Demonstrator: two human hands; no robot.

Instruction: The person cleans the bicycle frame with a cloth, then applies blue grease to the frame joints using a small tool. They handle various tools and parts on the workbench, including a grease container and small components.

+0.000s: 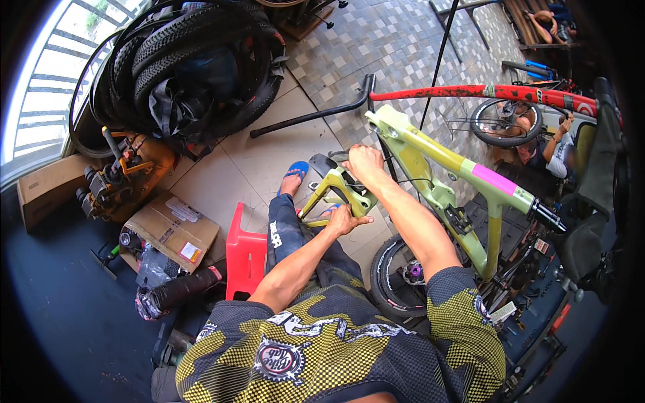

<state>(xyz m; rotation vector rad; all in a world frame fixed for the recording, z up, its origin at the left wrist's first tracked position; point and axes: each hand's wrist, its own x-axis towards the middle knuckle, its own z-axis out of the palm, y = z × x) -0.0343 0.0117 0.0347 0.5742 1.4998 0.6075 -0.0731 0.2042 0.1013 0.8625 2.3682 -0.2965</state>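
Head view: left hand (341, 220), thumb spread, and right hand (365, 163), fingers curled, seemingly steady the yellow-green swingarm (328, 181) from two sides beside the bike frame (445, 154), though I cannot tell whether either pinches it.

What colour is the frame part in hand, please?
The frame part: yellowish green, best in head view.

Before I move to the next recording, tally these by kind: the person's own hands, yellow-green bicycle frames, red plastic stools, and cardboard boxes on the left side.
Own hands: 2, the left hand and the right hand
Yellow-green bicycle frame: 1
Red plastic stool: 1
Cardboard boxes on the left: 2, the nearer box and the farther box
Total: 6
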